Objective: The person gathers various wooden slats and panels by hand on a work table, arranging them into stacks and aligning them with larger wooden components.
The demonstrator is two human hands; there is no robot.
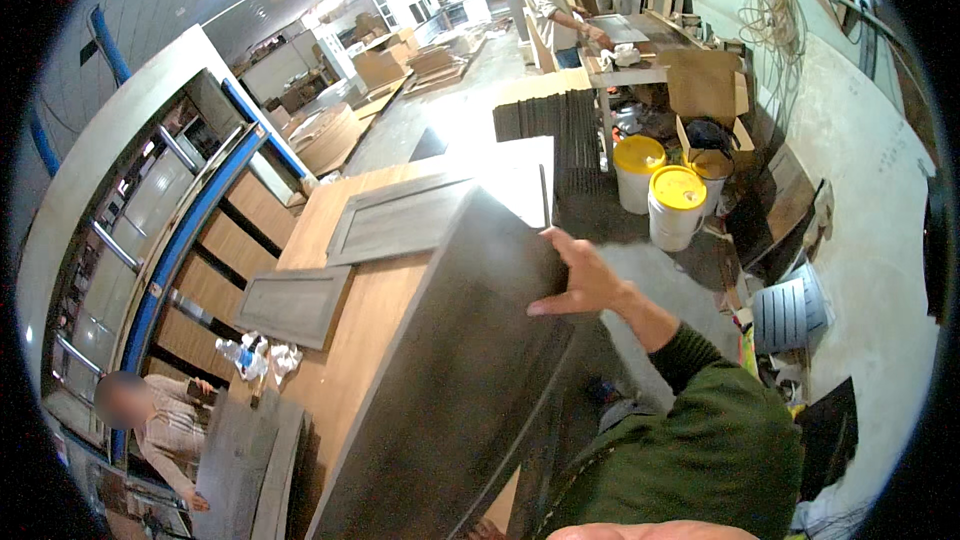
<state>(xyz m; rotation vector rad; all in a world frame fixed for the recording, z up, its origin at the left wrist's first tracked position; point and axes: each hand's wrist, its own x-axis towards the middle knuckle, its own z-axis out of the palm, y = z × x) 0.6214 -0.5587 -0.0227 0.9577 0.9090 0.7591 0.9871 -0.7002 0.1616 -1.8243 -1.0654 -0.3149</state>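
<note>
A large dark grey wooden cabinet door panel [450, 330] stands tilted in front of me over the workbench. My right hand [590, 280] grips its far right edge, the thumb on the broad face and the fingers toward the edge. At the bottom, beside the panel's lower edge, a bit of skin shows that may be my left hand [490, 528]; its fingers are mostly hidden. Two framed grey cabinet doors lie flat on the wood-topped bench [350, 340]: a longer door [395, 218] farther off and a smaller door [293, 305] at left.
Crumpled paper [285, 360] and a plastic bottle [237, 352] lie on the bench. A person [165, 430] at lower left holds grey boards [240, 450]. Another person [560, 15] works at a far table. Yellow-lidded buckets [675, 205] and stacked dark panels [545, 135] stand to the right.
</note>
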